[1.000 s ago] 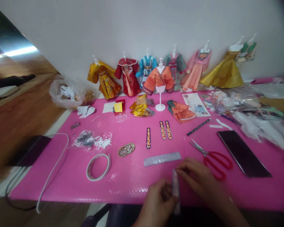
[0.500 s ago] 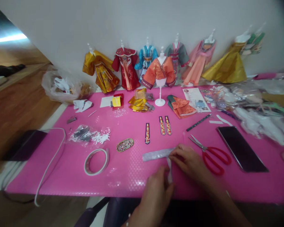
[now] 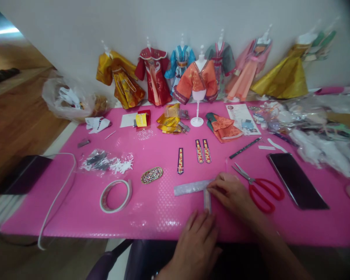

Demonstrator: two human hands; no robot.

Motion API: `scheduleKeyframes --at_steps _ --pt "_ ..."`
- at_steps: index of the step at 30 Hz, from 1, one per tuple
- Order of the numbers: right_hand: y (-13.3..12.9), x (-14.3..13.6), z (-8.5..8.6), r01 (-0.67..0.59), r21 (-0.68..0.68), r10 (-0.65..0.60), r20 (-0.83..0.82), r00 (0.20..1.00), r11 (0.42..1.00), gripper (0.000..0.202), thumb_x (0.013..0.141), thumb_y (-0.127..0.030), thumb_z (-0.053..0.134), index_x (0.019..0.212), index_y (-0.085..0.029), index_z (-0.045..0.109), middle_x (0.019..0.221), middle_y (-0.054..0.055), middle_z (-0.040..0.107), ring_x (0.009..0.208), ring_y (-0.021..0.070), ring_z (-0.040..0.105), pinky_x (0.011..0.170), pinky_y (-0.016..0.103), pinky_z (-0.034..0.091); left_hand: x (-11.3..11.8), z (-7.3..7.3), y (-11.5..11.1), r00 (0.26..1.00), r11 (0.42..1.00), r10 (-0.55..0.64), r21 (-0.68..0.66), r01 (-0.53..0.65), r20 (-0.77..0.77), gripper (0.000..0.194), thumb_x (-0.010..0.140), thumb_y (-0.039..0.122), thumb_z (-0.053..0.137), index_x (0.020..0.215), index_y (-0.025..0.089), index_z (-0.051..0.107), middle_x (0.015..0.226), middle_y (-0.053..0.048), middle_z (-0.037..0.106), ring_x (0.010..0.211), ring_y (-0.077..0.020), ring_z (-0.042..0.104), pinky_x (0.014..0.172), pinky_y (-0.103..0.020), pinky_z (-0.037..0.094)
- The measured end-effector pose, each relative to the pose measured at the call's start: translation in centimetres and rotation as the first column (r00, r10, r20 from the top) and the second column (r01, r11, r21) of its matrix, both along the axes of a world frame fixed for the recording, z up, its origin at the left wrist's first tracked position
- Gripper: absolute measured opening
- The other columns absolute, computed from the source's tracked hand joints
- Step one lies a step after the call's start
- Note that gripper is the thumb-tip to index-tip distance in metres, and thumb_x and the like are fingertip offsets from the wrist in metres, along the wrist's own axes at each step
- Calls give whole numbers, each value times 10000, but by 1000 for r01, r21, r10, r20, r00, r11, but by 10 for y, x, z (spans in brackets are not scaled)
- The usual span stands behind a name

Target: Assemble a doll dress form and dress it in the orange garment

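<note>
My left hand lies flat near the table's front edge, fingers stretched out and fingertips on the lower end of a narrow pale fabric strip. That strip runs up to a wider pale, shiny strip lying crosswise on the pink mat. At the corner where the two strips meet, my right hand pinches the top of the narrow strip between thumb and fingers. Its fingers cover the wide strip's right end. Beyond the hands lie three dark-edged patterned strips, one alone and a pair.
Red-handled scissors and a black phone lie right of my right hand. A tape roll, an oval sequined piece and a bag of small parts are leftward. Several dressed doll stands line the wall, an orange jacket foremost.
My left hand has gone from curled around the narrow strip to flat on its lower end. The narrow strip now lies straighter and flatter. My right hand keeps its pinch at the corner.
</note>
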State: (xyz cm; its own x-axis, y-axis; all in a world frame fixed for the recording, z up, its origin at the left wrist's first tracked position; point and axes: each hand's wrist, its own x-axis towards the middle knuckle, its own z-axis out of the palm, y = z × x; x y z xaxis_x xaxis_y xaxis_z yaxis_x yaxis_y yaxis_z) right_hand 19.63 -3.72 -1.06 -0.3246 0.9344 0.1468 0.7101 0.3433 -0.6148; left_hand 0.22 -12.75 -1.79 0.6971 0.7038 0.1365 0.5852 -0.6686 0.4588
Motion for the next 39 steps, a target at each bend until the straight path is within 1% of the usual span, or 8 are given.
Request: scheduleKeyframes --at_steps 8,12,14,17,23,31,35,39 --pt "7 -7 2 -13 12 12 49 999 1000 120 923 -202 625 856 -217 723 789 33 622 798 209 577 733 352 397 1 -5 -5 1000 1000 -1 28 1 -9 437 968 368 536 1323 113 544 1428 -149 565 1330 -308 507 1096 -514 434" --pt "8 -9 1 -9 16 8 74 997 1000 126 930 -217 622 861 -215 728 802 42 640 807 213 583 747 363 393 2 -6 -6 1000 1000 3 -23 -3 -11 438 961 361 547 1328 122 542 1436 -160 553 1345 -315 485 1090 -549 428" --pt "9 -9 0 -7 16 6 80 997 1000 119 926 -230 628 864 -221 728 806 39 645 806 211 587 754 364 395 2 -6 -5 1000 999 1 -34 -1 -8 434 956 364 554 1319 127 549 1426 -157 563 1335 -321 495 1089 -553 427" --pt "10 -9 -2 -8 17 6 87 996 1000 96 912 -241 647 863 -237 730 802 29 648 808 210 593 749 359 395 2 -5 -4 1000 1000 7 -15 -7 -1 424 956 355 555 1313 125 552 1412 -155 577 1322 -321 509 1091 -548 424" --pt "11 -10 -6 -3 48 -1 86 996 999 97 903 -238 651 848 -245 731 792 22 647 799 198 593 736 345 395 1 -2 -2 1000 1000 2 -20 -2 -3 417 962 353 544 1307 119 554 1419 -153 571 1320 -308 513 1096 -536 425" --pt "11 -12 -6 6 53 -11 101 995 999 91 894 -214 659 840 -235 729 790 22 640 798 201 590 732 347 393 0 2 -1 1000 999 4 -42 -4 -8 411 955 352 559 1297 126 570 1430 -154 560 1325 -309 507 1094 -542 429" --pt "11 -13 -8 3 81 -11 99 995 997 87 890 -214 654 832 -234 715 790 23 643 789 201 594 726 348 390 1 3 0 1000 998 4 -55 -5 -20 402 950 357 564 1290 142 578 1421 -149 569 1321 -308 510 1101 -532 421" --pt "13 -15 -10 38 76 -45 91 995 996 92 890 -209 644 801 -208 666 803 34 653 791 208 592 719 344 395 1 2 1 1000 999 -4 -39 3 -25 405 959 376 547 1291 145 574 1421 -138 573 1307 -312 524 1091 -535 431"
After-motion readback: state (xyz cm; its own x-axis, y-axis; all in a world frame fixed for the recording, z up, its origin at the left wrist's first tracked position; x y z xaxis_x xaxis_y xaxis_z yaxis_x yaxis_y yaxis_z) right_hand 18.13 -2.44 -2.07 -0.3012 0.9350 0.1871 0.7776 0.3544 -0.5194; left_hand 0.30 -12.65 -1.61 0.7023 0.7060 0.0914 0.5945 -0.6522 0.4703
